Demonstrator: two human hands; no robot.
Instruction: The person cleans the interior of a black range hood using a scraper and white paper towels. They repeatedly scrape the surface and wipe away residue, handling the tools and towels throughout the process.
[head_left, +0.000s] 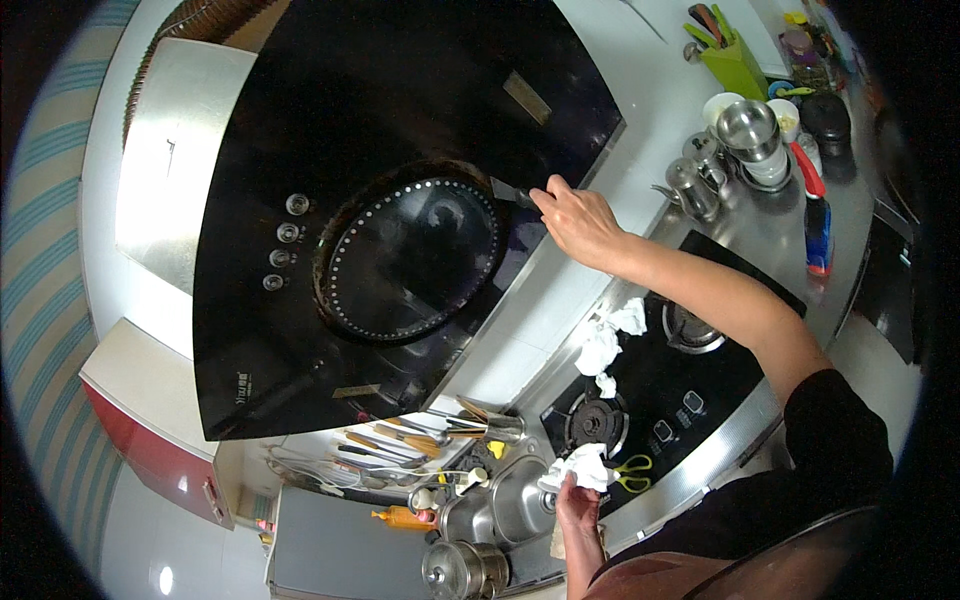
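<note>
My right hand (574, 223) grips the dark handle of a flat-bladed scraper (504, 189). Its blade meets the upper right rim of the oval plate (420, 259) on the black range hood (360, 97). Brown grime shows along the edge around that plate. Lower down, my left hand (577, 504) holds a crumpled white paper wipe (589, 466) above the front of the gas hob (712, 390). Green-handled scissors (636, 474) lie on the hob beside this hand. More crumpled white paper (598, 349) rests along the hob's back edge.
Right of the hob, a spray bottle with a red top (817, 217), metal pots (690, 187) and a green knife block (731, 67) stand on the steel counter. Left are a sink (521, 499), a lidded pot (465, 570) and hanging utensils (390, 442).
</note>
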